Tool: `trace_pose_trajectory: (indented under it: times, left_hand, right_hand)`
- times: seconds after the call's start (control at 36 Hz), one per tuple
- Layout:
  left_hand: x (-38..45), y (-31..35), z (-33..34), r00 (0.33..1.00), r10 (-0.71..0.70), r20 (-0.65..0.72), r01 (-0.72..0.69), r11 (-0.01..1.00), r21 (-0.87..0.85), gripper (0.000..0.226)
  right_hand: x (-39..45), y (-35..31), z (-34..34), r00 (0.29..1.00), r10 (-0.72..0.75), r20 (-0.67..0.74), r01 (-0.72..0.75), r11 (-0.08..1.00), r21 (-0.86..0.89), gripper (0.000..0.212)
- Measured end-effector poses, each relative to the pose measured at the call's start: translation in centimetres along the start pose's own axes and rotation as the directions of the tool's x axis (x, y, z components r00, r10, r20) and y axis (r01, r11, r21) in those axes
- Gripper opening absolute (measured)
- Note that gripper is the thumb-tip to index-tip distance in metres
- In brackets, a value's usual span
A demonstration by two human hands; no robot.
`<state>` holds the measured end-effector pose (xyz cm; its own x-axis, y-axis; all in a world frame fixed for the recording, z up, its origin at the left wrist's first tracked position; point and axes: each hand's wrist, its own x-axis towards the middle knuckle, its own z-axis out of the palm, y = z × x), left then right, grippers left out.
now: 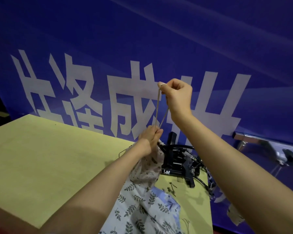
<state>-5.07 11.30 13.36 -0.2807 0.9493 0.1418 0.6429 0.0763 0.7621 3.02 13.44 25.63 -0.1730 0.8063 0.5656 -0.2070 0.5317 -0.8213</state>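
A small patterned cloth drawstring pouch (149, 168) hangs over the yellow-green table (49, 157). My left hand (149, 139) grips its gathered neck from above. A beige drawstring (158, 108) runs taut as a loop from that neck up to my right hand (176, 97). My right hand is raised above the left and pinches the top of the loop between thumb and fingers. The pouch's mouth is hidden under my left hand.
White cloth with a leaf print (142, 211) lies at the table's near edge, under my left forearm. A black device with cables (178, 162) stands just right of the pouch. Small metal pins (172, 190) lie in front of it. A blue banner with white characters (125, 92) rises behind.
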Motion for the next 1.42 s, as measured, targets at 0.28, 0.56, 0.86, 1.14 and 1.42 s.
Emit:
trace_pose_trajectory:
  times: [0.28, 0.56, 0.86, 1.14, 1.42]
  left_hand:
    - [-1.4, 3.2, 0.2, 0.991, 0.105, 0.079, -0.087, 0.974, -0.211, 0.028]
    - [-2.2, 10.3, 3.8, 0.977, 0.181, 0.116, -0.163, 0.975, -0.149, 0.035]
    - [-5.3, 20.1, 13.1, 0.958, 0.205, 0.199, -0.19, 0.977, -0.091, 0.033]
    - [-8.5, 27.1, 21.8, 0.96, 0.275, -0.054, -0.279, 0.92, -0.276, 0.025]
    - [-10.6, 29.9, 29.9, 0.974, 0.226, -0.01, -0.221, 0.943, -0.249, 0.027]
  right_hand:
    - [0.6, -2.2, -3.0, 0.993, 0.0, -0.117, 0.004, 0.999, 0.037, 0.038]
    - [0.9, -5.6, -10.1, 0.98, -0.077, -0.184, 0.085, 0.996, 0.034, 0.038]
    - [-1.6, -7.5, -23.9, 0.97, -0.089, -0.227, 0.076, 0.995, -0.064, 0.038]
    - [-4.7, -7.7, -36.5, 0.976, -0.065, -0.206, 0.035, 0.989, -0.145, 0.04]
    - [-9.2, -3.4, -46.5, 0.976, 0.198, -0.088, -0.216, 0.924, -0.316, 0.037]
